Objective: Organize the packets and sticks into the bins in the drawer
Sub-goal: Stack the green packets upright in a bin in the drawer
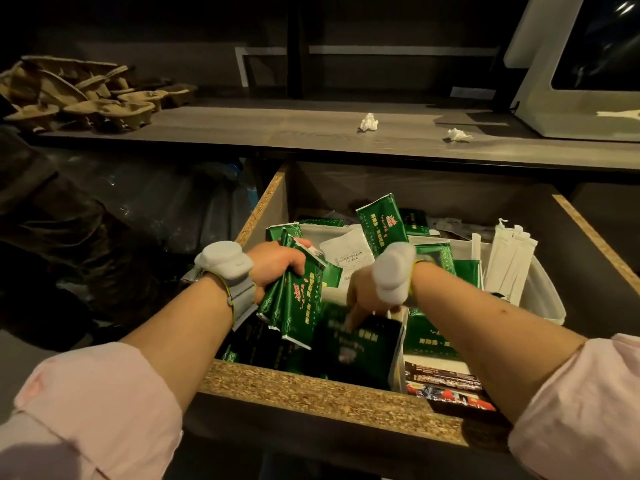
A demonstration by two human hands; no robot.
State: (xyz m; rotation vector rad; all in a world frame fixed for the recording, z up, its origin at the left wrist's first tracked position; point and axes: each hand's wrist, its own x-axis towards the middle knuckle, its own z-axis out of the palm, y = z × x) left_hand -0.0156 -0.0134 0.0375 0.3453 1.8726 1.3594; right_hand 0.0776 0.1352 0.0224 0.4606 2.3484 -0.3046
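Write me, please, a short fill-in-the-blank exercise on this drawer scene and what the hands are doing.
1. The left hand grips a bundle of packets whose colour is ____.
2. The white paper-wrapped sticks stand in the bin on the ____ side of the drawer.
3. The number of crumpled white tissues lying on the counter is ____.

Missing words: green; right; two.
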